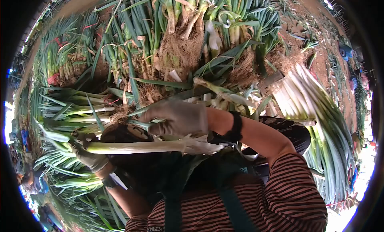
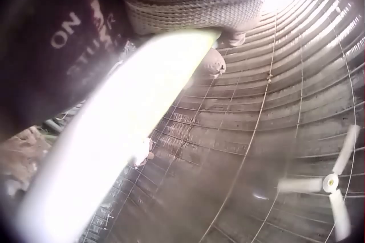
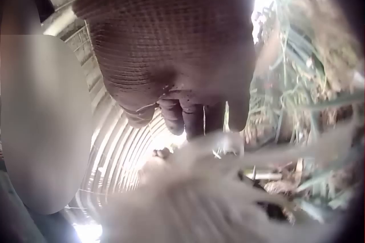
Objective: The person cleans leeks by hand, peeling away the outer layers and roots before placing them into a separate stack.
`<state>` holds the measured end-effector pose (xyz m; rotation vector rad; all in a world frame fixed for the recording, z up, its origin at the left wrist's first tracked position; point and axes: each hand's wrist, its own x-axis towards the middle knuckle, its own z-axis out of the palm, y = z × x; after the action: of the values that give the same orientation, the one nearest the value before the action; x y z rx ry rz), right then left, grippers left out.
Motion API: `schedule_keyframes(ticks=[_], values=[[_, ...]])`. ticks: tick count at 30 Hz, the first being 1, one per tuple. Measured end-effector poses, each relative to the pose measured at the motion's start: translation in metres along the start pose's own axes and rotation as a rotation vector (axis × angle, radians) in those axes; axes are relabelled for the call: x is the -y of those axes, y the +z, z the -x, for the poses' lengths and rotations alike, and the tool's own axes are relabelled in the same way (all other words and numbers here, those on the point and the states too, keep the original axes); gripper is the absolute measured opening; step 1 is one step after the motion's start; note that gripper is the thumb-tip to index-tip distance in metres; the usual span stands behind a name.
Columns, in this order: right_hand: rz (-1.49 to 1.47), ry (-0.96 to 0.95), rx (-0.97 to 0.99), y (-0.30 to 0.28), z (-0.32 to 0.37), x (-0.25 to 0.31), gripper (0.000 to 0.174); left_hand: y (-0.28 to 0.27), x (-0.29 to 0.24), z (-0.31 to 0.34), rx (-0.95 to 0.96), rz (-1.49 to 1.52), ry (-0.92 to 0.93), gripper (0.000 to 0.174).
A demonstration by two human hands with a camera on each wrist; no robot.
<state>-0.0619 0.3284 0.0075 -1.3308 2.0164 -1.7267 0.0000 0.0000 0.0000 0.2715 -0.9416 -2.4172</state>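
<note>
A long green onion (image 1: 136, 147) lies level across the person's front, its pale, ragged end (image 1: 200, 146) pointing right. Near its green end, the gloved left hand (image 1: 89, 154) grips the stalk. In the left wrist view the white stalk (image 2: 125, 112) passes under the knit glove (image 2: 199, 3). Above the stalk, the gloved right hand (image 1: 176, 117) reaches left, slightly blurred. The right wrist view has its fingers (image 3: 194, 119) extended, with a blurred pale stalk end (image 3: 182, 192) before them; nothing shows gripped there.
Rooted green onions (image 1: 136, 40) stand in bunches behind the hands. More green onions (image 1: 72, 112) lie at the left. A pile of cleaned white stalks (image 1: 296, 92) lies at the right, and peeled scraps (image 1: 232, 98) are heaped beyond the right forearm.
</note>
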Motion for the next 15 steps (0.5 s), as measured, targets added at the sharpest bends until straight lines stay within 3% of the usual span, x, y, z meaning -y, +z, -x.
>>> schedule_keyframes(ticks=[2, 5, 8, 9, 13, 15], values=[[-0.149, -0.172, 0.031, 0.032, -0.007, -0.014, 0.031, -0.015, 0.002, -0.011, 0.311, 0.267, -0.131, 0.037], [-0.434, 0.173, 0.311, 0.056, -0.021, -0.019, 0.034, -0.017, 0.003, -0.019, 0.332, 0.482, -0.209, 0.029], [-0.257, 0.569, 0.704, 0.032, -0.032, 0.007, 0.045, -0.014, 0.002, -0.02, 0.321, 0.625, -0.269, 0.026], [-0.427, 0.493, 0.655, 0.043, -0.019, -0.01, 0.05, -0.013, 0.002, -0.017, 0.302, 0.664, -0.285, 0.025], [-0.405, 0.573, 0.628, 0.017, 0.006, 0.007, 0.046, -0.032, 0.0, -0.026, 0.256, 0.727, -0.348, 0.025], [-0.397, 0.733, 0.535, 0.002, 0.035, 0.014, 0.042, -0.045, -0.001, -0.034, 0.269, 0.657, -0.314, 0.025]])
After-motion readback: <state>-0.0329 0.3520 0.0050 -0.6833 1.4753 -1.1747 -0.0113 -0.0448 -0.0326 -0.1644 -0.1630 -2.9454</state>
